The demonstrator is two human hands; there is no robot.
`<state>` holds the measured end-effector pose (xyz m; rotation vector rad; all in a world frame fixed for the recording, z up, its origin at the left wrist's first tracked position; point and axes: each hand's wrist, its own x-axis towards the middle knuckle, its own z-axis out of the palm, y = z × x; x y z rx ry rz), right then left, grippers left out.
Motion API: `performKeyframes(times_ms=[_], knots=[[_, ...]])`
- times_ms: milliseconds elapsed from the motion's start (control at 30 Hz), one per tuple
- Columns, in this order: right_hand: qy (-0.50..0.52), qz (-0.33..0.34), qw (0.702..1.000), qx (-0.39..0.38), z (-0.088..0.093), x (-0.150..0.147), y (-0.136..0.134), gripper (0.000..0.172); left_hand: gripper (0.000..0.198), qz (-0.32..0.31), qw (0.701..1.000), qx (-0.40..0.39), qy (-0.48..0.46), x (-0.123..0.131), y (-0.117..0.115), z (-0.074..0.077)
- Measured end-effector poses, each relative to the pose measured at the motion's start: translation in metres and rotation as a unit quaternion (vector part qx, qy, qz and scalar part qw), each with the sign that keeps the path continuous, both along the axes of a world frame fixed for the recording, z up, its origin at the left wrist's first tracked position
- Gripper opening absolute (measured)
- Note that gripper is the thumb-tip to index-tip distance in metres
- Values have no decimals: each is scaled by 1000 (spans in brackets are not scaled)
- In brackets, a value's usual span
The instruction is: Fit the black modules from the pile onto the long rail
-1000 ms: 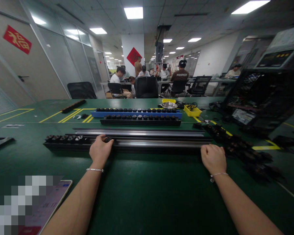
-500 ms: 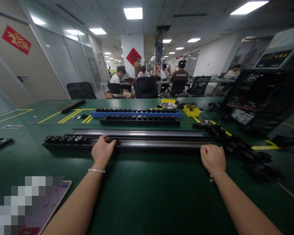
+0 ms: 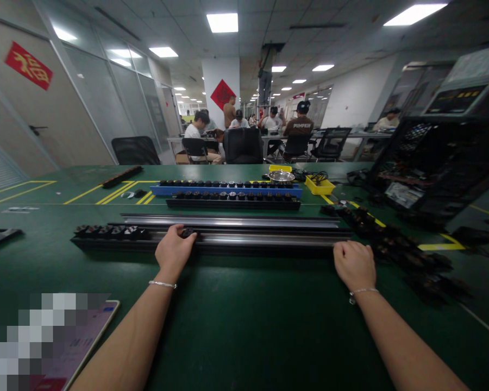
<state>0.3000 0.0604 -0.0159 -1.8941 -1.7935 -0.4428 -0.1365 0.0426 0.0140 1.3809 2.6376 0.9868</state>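
A long black rail (image 3: pixel 264 239) with a shiny metal strip lies crosswise in front of me on the green table. Thumb and fingers of my left hand (image 3: pixel 174 251) are closed on a small black part (image 3: pixel 188 233) on this rail, left of its middle. Several similar black parts (image 3: pixel 112 232) sit in a row at the rail's left end. My right hand (image 3: pixel 354 265) is curled around the rail's right end, its fingertips partly hidden. Just behind lies a second rail (image 3: pixel 236 221) with a bare metal strip.
Farther back are a blue rail (image 3: pixel 228 191) and a black rail (image 3: pixel 232 204), both lined with black parts. Loose black parts (image 3: pixel 399 244) are heaped at right, near an open computer case (image 3: pixel 424 163). A yellow tray (image 3: pixel 320 186) and a phone (image 3: pixel 85 342) also lie here.
My left hand has moved slightly right along the rail, together with the small black part. My right hand stays at the rail's right end.
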Motion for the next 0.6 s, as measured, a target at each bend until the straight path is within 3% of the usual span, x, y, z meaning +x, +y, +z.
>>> performKeyframes(times_ms=[600], knots=[[7, -2, 1000, -9, 0, -1, -1, 40, 48, -28, 1000, 0, 11, 12, -1, 1]])
